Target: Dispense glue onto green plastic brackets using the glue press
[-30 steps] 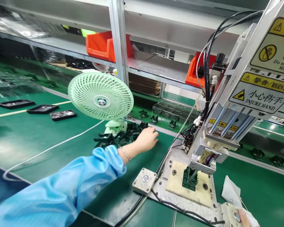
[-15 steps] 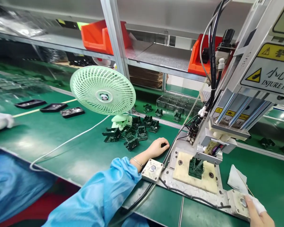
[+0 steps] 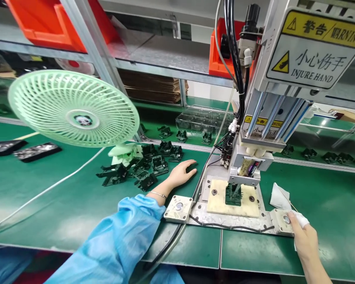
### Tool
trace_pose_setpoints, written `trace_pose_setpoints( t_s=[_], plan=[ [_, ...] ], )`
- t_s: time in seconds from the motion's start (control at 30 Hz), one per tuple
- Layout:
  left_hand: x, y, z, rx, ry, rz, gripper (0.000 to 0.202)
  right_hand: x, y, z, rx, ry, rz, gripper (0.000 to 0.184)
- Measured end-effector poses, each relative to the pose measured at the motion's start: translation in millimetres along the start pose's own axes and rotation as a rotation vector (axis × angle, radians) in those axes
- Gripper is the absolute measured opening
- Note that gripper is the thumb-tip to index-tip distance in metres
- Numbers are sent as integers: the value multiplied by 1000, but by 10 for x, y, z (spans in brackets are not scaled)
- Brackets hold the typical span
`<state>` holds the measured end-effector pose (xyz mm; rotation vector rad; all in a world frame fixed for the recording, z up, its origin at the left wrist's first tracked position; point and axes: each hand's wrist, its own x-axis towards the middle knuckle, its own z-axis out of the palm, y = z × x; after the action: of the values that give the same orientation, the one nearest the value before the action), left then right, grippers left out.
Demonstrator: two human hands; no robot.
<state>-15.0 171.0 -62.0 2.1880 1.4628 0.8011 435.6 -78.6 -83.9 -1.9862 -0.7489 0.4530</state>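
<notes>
My left hand (image 3: 181, 173) rests on the green bench, fingers stretched and thumb apart, with nothing in it. Left of it lies a cluster of dark plastic parts (image 3: 145, 179). My right hand (image 3: 305, 238) grips the right edge of a button box (image 3: 278, 223), its thumb beside the round silver button; the other fingers are mostly hidden. White tissue (image 3: 301, 219) shows behind that thumb. Between my hands, one dark plastic part (image 3: 233, 199) sits on the cream fixture plate (image 3: 214, 203), beneath the head of a press (image 3: 244, 175).
A second button box (image 3: 179, 208) stands by my left wrist. The green fan (image 3: 82, 118) and its white cable (image 3: 59, 183) occupy the left side. Black cables (image 3: 202, 181) run beside the press. More tissue (image 3: 279, 196) lies to its right; red bins (image 3: 47, 27) stand on the shelf above.
The view has shifted right. My left hand's fingers have gone from curled to stretched out. My right hand stays at the button box. The press head remains over the dark part.
</notes>
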Motion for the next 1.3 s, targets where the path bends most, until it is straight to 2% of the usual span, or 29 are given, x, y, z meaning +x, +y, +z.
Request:
trace_pose_setpoints(
  t_s=[0.07, 0.17, 0.27, 0.33, 0.4, 0.53, 0.63, 0.73, 1.17, 1.3],
  plan=[
    [91, -30, 13, 4, 41, -35, 45, 1, 3, 10, 10, 0, -3, 66],
    [180, -80, 21, -2, 164, -140, 52, 5, 7, 22, 31, -3, -20, 66],
    [202, -146, -18, -27, 277, -257, 54, 0, -6, 21, 49, -1, -45, 66],
    [193, -186, -63, -43, 310, -310, 52, -12, -27, 17, 55, 9, -64, 64],
    [175, -207, -106, -54, 295, -326, 48, -29, -54, 15, 55, 16, -77, 63],
    [113, -144, -148, -60, 160, -246, 35, -69, -109, 14, 70, 30, -112, 62],
    [62, -23, -149, -52, 62, -161, 36, -90, -128, 3, 63, 53, -131, 60],
    [36, 91, -150, -43, 11, -129, 41, -97, -123, -17, 50, 60, -139, 61],
    [-47, 337, -223, -79, 22, -291, 60, -129, -108, -68, 1, 45, -156, 59],
    [-96, 546, -342, -208, 84, -277, 65, -143, -107, -65, 8, 44, -142, 57]
  ],
)
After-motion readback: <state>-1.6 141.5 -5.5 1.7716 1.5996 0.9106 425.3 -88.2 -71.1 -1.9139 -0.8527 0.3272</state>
